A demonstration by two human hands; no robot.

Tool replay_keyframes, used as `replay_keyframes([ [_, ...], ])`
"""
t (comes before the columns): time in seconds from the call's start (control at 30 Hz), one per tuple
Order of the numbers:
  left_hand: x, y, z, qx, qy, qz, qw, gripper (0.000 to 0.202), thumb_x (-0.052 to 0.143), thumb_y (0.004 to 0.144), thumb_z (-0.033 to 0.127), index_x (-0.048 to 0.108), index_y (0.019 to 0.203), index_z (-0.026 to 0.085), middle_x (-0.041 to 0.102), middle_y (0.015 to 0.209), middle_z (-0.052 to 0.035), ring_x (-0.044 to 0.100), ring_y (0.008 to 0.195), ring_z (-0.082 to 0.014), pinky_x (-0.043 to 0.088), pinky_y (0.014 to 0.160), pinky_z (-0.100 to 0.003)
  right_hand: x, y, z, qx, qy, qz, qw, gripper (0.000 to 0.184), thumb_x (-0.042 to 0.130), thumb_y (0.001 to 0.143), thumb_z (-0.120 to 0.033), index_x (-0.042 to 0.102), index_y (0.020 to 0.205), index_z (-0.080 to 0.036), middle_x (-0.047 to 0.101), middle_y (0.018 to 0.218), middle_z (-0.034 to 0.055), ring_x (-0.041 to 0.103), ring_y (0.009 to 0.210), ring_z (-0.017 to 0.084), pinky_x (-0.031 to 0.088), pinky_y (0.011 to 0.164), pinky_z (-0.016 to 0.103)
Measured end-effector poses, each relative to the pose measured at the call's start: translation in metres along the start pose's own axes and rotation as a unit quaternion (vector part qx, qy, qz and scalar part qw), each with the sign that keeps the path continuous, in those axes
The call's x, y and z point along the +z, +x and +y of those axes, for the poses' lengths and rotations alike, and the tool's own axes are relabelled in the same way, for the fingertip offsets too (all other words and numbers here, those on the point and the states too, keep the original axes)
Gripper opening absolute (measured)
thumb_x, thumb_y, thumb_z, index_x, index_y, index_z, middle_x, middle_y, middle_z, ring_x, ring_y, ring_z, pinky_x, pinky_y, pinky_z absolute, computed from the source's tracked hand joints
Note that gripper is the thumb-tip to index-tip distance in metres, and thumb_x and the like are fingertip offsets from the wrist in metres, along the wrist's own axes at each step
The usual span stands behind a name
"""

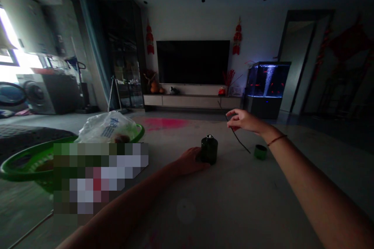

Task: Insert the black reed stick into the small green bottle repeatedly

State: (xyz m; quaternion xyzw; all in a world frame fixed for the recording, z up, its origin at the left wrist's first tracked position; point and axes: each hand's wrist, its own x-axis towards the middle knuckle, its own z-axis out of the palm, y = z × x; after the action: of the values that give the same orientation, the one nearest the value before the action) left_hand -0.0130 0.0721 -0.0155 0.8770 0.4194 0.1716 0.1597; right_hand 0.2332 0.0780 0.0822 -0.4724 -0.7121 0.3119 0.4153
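Note:
A small dark green bottle (209, 151) with a pale ring at its open neck stands upright on the table. Wrapped around its left side and base is my left hand (193, 159); some of its fingers are hidden behind the bottle. To the right and higher up, my right hand (239, 120) pinches a thin dark stick (238, 138), which slants down to the right, apart from the bottle. Below that hand a short green cylinder, like a cap or small cup (260, 152), rests on the table. A thin reddish band circles my right wrist.
On the left is a green plastic basket (17, 175) holding a clear plastic bag (105, 126); a blurred patch covers part of it. Beyond the table (233, 202) stand a low TV cabinet (189, 102), a television (193, 62) and a lit fish tank (267, 81).

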Motion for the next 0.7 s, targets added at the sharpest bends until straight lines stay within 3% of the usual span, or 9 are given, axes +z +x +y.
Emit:
replay_keyframes([
  [0.17, -0.001, 0.000, 0.001, 0.015, 0.014, 0.013, 1.000, 0.060, 0.053, 0.066, 0.058, 0.049, 0.112, 0.021, 0.053, 0.114, -0.0080, 0.048, 0.104, -0.0244, 0.036, 0.088, -0.037, 0.000, -0.007, -0.017, -0.055, 0.076, 0.011, 0.995, 0.025, 0.061, 0.067, -0.024, 0.055, 0.089, -0.014, 0.064, 0.079, 0.0064, 0.059, 0.068, 0.012, 0.051, 0.068, 0.030],
  [0.4, -0.001, 0.000, 0.001, 0.007, 0.019, 0.015, 1.000, 0.062, 0.053, 0.064, 0.059, 0.050, 0.111, 0.018, 0.054, 0.112, -0.0091, 0.049, 0.103, -0.0253, 0.038, 0.086, -0.036, 0.006, -0.004, -0.031, -0.147, 0.173, 0.129, 0.965, 0.024, 0.065, 0.063, -0.028, 0.053, 0.079, -0.015, 0.062, 0.078, 0.0037, 0.060, 0.071, 0.013, 0.049, 0.074, 0.032],
  [0.7, 0.000, 0.001, 0.001, -0.010, 0.010, 0.015, 1.000, 0.066, 0.054, 0.062, 0.061, 0.048, 0.113, 0.019, 0.052, 0.116, -0.0095, 0.047, 0.105, -0.0256, 0.037, 0.087, -0.037, 0.014, -0.003, -0.033, -0.141, 0.161, 0.102, 0.971, 0.023, 0.065, 0.062, -0.028, 0.052, 0.076, -0.015, 0.062, 0.078, 0.0039, 0.061, 0.072, 0.013, 0.049, 0.077, 0.033],
])
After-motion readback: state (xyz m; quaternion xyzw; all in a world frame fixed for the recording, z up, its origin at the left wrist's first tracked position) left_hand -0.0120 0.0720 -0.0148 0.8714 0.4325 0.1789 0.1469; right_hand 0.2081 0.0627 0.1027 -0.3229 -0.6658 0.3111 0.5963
